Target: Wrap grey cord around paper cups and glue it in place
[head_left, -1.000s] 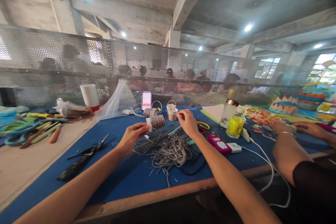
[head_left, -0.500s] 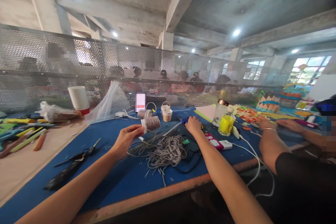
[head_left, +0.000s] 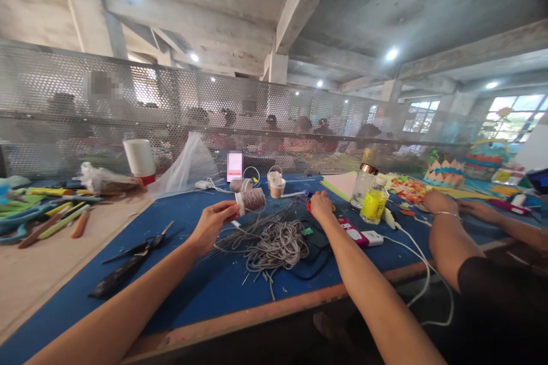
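My left hand (head_left: 213,226) holds a spool of brown cord (head_left: 252,199) up over the blue table mat (head_left: 205,291). Strands run from the spool down to a loose pile of grey cord (head_left: 278,245) between my arms. My right hand (head_left: 322,207) lies palm down on the mat right of the pile, fingers curled over a small pair of scissors with red and yellow handles (head_left: 308,203). Whether it grips them is hidden.
Black scissors (head_left: 135,251) lie at the left. A pink power strip (head_left: 356,234), a yellow bottle (head_left: 373,205) and a glass jar (head_left: 363,185) stand right of my hand. A co-worker's arm (head_left: 445,228) rests at the right. A perforated metal screen (head_left: 85,102) closes off the back.
My right hand left the cord near the spool and dropped to the mat at the right, onto the small scissors. My left hand kept the spool raised.
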Available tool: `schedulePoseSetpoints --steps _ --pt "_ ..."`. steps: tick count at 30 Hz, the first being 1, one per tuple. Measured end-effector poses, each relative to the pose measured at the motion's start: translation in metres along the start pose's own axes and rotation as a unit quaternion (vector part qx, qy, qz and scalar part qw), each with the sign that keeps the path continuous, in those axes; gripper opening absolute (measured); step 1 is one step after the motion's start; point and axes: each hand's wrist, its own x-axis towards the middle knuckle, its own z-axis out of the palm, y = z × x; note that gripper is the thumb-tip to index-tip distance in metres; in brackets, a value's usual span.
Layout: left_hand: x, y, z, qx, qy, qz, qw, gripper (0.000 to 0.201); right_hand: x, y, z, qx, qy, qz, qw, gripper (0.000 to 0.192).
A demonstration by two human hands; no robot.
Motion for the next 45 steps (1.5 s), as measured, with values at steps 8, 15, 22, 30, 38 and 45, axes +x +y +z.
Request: schedulePoseSetpoints --steps 8,15,22,30,38,45 --pt "0.004 -0.004 -0.005 -0.027 0.011 -0.010 1.000 0.023 0.002 -0.006 -0.025 0.089 0.083 0.019 0.992 0.045" --pt "0.003 -0.001 -0.005 -0.027 0.014 -0.015 0.999 0.025 -0.017 -0.040 -0.041 0.315 0.074 -0.091 0.942 0.053" --pt "0.008 -0.006 -0.010 -0.055 0.028 -0.032 0.998 0.026 -0.061 -0.073 -0.039 0.415 -0.067 -0.284 0.862 0.042" --pt "0.004 -0.001 -0.006 -0.052 0.025 -0.026 0.998 0.023 -0.076 -0.081 -0.043 0.402 -0.074 -0.356 0.840 0.038" --pt "0.008 -0.005 -0.008 -0.028 0.023 -0.007 0.999 0.024 -0.076 -0.081 -0.040 0.387 -0.049 -0.387 0.836 0.037" --pt "0.007 -0.005 -0.008 -0.020 0.015 -0.009 1.000 0.022 -0.074 -0.081 -0.039 0.369 -0.049 -0.389 0.843 0.037"
